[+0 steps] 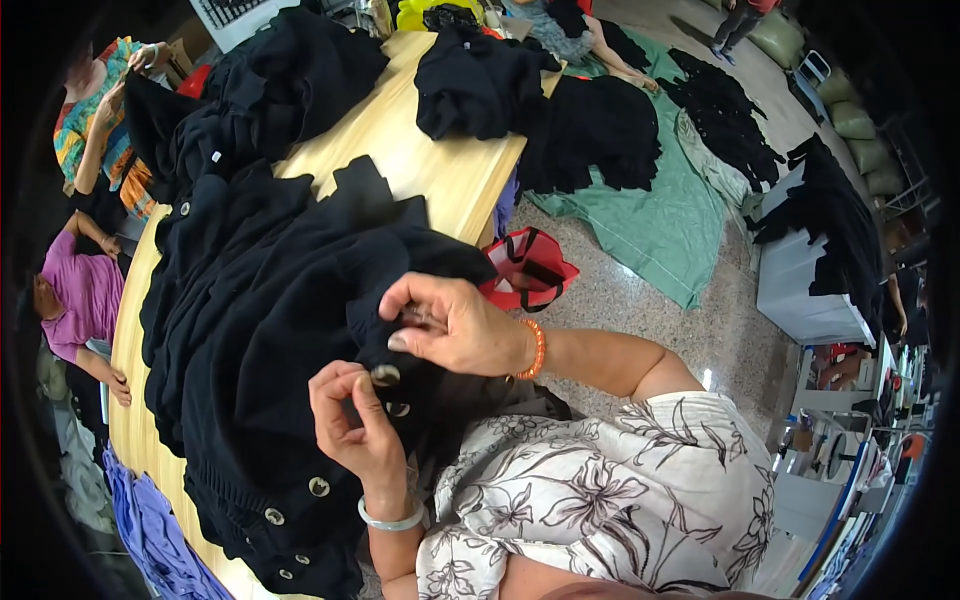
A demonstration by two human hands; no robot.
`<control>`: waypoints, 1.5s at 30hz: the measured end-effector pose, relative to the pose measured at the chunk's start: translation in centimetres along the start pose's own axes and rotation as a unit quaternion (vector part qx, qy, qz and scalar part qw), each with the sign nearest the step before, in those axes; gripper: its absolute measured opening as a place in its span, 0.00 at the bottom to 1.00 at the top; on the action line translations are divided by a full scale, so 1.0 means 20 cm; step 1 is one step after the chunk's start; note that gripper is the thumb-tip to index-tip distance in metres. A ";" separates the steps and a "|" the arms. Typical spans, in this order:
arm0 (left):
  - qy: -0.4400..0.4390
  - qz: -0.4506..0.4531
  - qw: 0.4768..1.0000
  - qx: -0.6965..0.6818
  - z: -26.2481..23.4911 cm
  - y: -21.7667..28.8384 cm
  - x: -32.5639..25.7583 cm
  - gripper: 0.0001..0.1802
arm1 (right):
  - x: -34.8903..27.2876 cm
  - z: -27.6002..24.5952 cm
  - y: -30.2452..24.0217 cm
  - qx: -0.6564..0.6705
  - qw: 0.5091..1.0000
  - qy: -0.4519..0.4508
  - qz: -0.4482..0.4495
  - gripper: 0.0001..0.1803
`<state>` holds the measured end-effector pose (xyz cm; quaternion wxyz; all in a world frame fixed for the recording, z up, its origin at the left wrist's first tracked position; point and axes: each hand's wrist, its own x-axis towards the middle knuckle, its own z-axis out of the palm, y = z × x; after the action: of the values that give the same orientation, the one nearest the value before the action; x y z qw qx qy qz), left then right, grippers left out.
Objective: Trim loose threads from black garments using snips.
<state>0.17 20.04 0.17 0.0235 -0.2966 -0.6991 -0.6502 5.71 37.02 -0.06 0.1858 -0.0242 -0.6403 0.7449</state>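
A black knit cardigan (290,340) with large pale-rimmed buttons lies heaped across the table edge in front of me. My left hand (355,420), with a pale bangle at its wrist, is closed in a pinch on the cardigan beside a shiny button (384,375). Just above and to the right, my right hand (460,325) wears an orange bead bracelet (541,349). Its fingers are curled around something small and dark that I cannot make out, close against the black knit. More buttons (319,487) show along the cloth below my left hand.
The pale wooden table (455,190) carries more black garments (480,85). A red bag (530,270) stands on the floor beside it. Black pieces lie on a green sheet (640,225). Co-workers (85,280) stand at the table's left side. Purple cloth (160,530) hangs at the near left.
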 end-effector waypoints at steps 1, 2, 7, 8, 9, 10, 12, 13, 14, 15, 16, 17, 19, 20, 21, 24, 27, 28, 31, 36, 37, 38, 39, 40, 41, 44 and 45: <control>0.001 -0.002 1.000 0.006 -0.02 -0.01 0.00 0.04 | 0.01 -0.01 0.05 0.033 0.999 0.004 -0.007 0.14; 0.008 0.019 1.000 0.007 -0.03 -0.02 0.00 0.04 | 0.02 -0.02 0.03 0.062 0.998 0.012 0.013 0.13; -0.003 -0.011 0.998 -0.069 -0.03 -0.05 -0.02 0.02 | 0.02 -0.13 -0.07 0.065 0.993 0.048 0.089 0.13; -0.008 -0.007 0.997 -0.077 -0.03 -0.05 -0.03 0.02 | 0.02 -0.15 -0.07 0.072 0.992 0.046 0.093 0.13; 0.001 -0.030 0.997 -0.077 -0.04 -0.04 -0.05 0.03 | 0.01 -0.15 -0.07 0.079 0.991 0.044 0.095 0.13; 0.002 -0.003 0.999 -0.037 -0.05 -0.05 -0.07 0.03 | 0.01 -0.16 -0.06 0.089 0.990 0.048 0.097 0.14; -0.006 0.055 0.995 0.082 -0.08 -0.06 -0.10 0.07 | 0.02 -0.19 -0.06 0.129 0.982 0.041 0.131 0.14; -0.009 0.079 0.988 0.130 -0.10 -0.04 -0.11 0.08 | 0.02 -0.20 -0.02 0.121 0.981 0.063 0.137 0.15; -0.012 0.103 0.979 0.178 -0.11 -0.03 -0.12 0.09 | 0.02 -0.21 -0.03 0.131 0.979 0.071 0.138 0.14; -0.008 0.104 0.974 0.200 -0.14 -0.06 -0.15 0.13 | 0.02 -0.22 -0.04 0.141 0.977 0.078 0.139 0.14; -0.007 0.105 0.966 0.236 -0.16 -0.08 -0.17 0.16 | 0.02 -0.25 -0.04 0.131 0.979 0.081 0.136 0.14; -0.006 0.105 0.957 0.272 -0.19 -0.09 -0.19 0.19 | 0.03 -0.25 -0.03 0.126 0.978 0.100 0.131 0.14; -0.041 0.109 0.914 0.389 -0.27 -0.10 -0.22 0.29 | 0.04 -0.29 -0.04 0.110 0.980 0.121 0.116 0.15; -0.051 0.116 0.891 0.435 -0.30 -0.10 -0.23 0.31 | 0.06 -0.32 -0.02 0.083 0.983 0.132 0.099 0.14; -0.058 0.103 0.880 0.460 -0.34 -0.11 -0.26 0.35 | 0.06 -0.36 -0.02 0.057 0.984 0.146 0.088 0.14; -0.063 0.093 0.843 0.527 -0.47 -0.11 -0.30 0.38 | 0.08 -0.46 0.01 0.024 0.985 0.160 0.062 0.15; -0.068 0.085 0.812 0.573 -0.60 -0.11 -0.31 0.41 | 0.09 -0.54 0.03 0.017 0.987 0.151 0.055 0.14; -0.055 0.084 0.811 0.576 -0.63 -0.11 -0.32 0.40 | 0.09 -0.54 0.04 0.023 0.986 0.152 0.058 0.14; -0.023 0.098 0.809 0.579 -0.70 -0.12 -0.33 0.36 | 0.09 -0.56 0.05 0.031 0.987 0.145 0.060 0.14; -0.016 0.105 0.812 0.574 -0.72 -0.13 -0.34 0.35 | 0.10 -0.55 0.05 0.027 0.985 0.151 0.073 0.14; -0.014 0.106 0.811 0.575 -0.72 -0.12 -0.34 0.34 | 0.10 -0.54 0.05 0.031 0.985 0.154 0.072 0.14; -0.011 0.107 0.810 0.576 -0.72 -0.12 -0.34 0.33 | 0.09 -0.54 0.05 0.035 0.984 0.156 0.072 0.14; -0.011 0.103 0.809 0.578 -0.71 -0.13 -0.34 0.33 | 0.09 -0.54 0.05 0.032 0.984 0.160 0.073 0.14; -0.007 0.107 0.811 0.575 -0.72 -0.13 -0.34 0.33 | 0.10 -0.55 0.05 0.023 0.984 0.161 0.072 0.14; -0.004 0.111 0.813 0.572 -0.72 -0.14 -0.34 0.33 | 0.10 -0.55 0.04 0.015 0.984 0.162 0.072 0.14; 0.002 0.116 0.815 0.568 -0.71 -0.15 -0.34 0.34 | 0.11 -0.52 0.03 0.004 0.980 0.186 0.075 0.14; 0.004 0.124 0.817 0.563 -0.71 -0.16 -0.34 0.36 | 0.11 -0.52 0.04 0.007 0.980 0.185 0.073 0.14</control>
<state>-0.57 4.35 -3.33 0.2694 -0.3129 -0.9006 -0.1362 6.34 47.44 -2.22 0.2462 -0.2071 -0.5858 0.7438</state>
